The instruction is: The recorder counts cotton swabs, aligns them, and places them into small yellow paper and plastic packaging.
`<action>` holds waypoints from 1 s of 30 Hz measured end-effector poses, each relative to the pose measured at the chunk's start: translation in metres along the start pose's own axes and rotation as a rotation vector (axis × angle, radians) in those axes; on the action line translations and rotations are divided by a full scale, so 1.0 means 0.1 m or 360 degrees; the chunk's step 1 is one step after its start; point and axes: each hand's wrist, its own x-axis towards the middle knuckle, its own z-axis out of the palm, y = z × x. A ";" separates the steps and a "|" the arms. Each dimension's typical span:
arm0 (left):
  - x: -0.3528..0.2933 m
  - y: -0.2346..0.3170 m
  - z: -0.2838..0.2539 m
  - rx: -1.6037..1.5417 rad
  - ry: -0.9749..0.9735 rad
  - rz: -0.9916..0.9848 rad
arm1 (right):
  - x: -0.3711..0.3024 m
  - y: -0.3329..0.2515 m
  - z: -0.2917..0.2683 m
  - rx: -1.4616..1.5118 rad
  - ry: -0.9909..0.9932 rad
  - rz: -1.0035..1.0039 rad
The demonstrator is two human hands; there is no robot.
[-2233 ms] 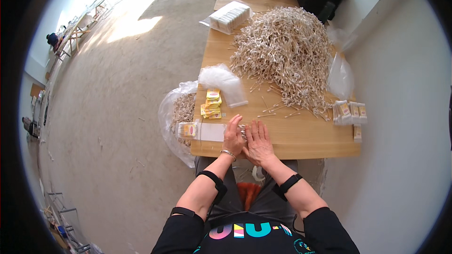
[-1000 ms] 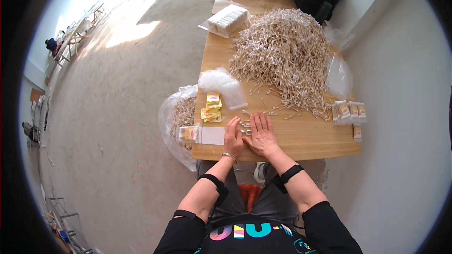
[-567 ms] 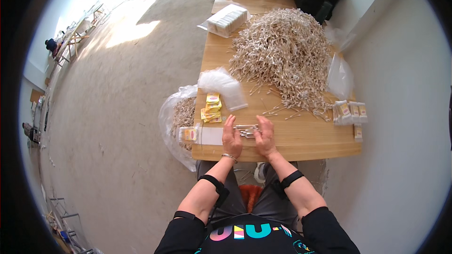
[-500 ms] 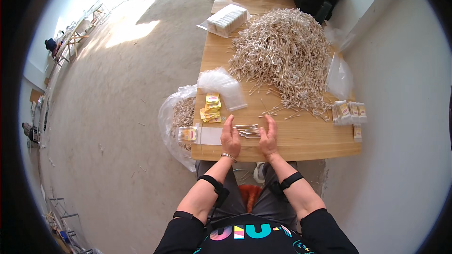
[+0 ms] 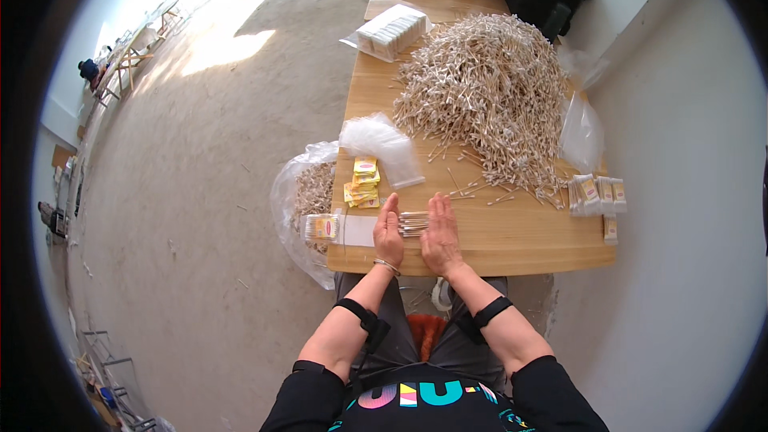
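A small row of cotton swabs [image 5: 414, 224] lies crosswise on the wooden table [image 5: 512, 244], between my two hands. My left hand [image 5: 389, 230] stands on edge at the swabs' left ends, its fingers stretched forward. At their right ends is my right hand [image 5: 440, 234], fingers straight and the palm turned toward the swabs, covering part of them. Neither hand is wrapped round anything. Left of my left hand lies a white strip [image 5: 360, 230], beside a filled clear packet of swabs [image 5: 322, 227] with a yellow label. Small yellow cards [image 5: 364, 184] are piled just beyond.
A large heap of loose swabs [image 5: 488, 88] covers the table's far part. Clear bags [image 5: 384, 144] lie fanned near the left edge. Filled packets [image 5: 596, 194] sit at the right edge. A plastic sack of swabs [image 5: 308, 192] stands beside the table, and a stacked white pack [image 5: 392, 32] lies farther back.
My right hand has moved left against the swabs' right ends and turned its palm down more. The gap between my hands is narrower, and the swabs lie more evenly lined up.
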 end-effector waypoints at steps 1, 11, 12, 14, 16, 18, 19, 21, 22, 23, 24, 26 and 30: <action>0.00 0.00 0.00 -0.0084 0.0021 -0.0027 | -0.03 -0.02 -0.02 -0.0495 -0.0230 -0.0104; 0.02 -0.07 0.03 -0.0147 0.0091 -0.0086 | 0.14 -0.13 -0.07 -0.0892 -0.0689 -0.0096; 0.01 -0.07 0.03 -0.0126 0.0088 -0.0069 | 0.09 -0.12 -0.06 -0.0903 -0.0654 -0.0123; 0.00 -0.07 0.01 -0.0083 0.0082 -0.0036 | -0.02 -0.11 -0.03 -0.0915 -0.0619 -0.0154; -0.02 -0.07 0.00 -0.0041 0.0075 -0.0013 | -0.11 -0.13 -0.03 -0.0892 -0.0644 -0.0119; 0.00 -0.06 0.00 0.0006 0.0064 0.0010 | -0.12 -0.14 -0.01 -0.0790 -0.0592 -0.0087; 0.00 -0.06 0.00 0.0030 0.0056 0.0022 | -0.12 -0.15 0.00 -0.0688 -0.0537 -0.0053; -0.01 -0.05 -0.01 -0.0031 0.0008 -0.0005 | -0.10 -0.12 -0.02 -0.0419 -0.0380 -0.0015; -0.02 -0.05 -0.01 -0.0095 -0.0038 -0.0031 | -0.09 -0.10 -0.04 -0.0153 -0.0224 0.0021; -0.02 -0.04 -0.02 -0.0092 -0.0037 -0.0030 | -0.05 -0.08 -0.04 -0.0149 -0.0224 0.0020; -0.02 -0.03 -0.02 -0.0075 -0.0046 -0.0025 | 0.00 -0.05 -0.05 0.0210 0.0048 0.0142; -0.02 -0.03 -0.02 -0.0054 -0.0053 -0.0021 | 0.07 -0.01 -0.03 0.0574 0.0320 0.0264; -0.02 -0.02 0.01 -0.0023 -0.0063 -0.0013 | 0.16 -0.03 0.13 0.0946 0.0486 0.0385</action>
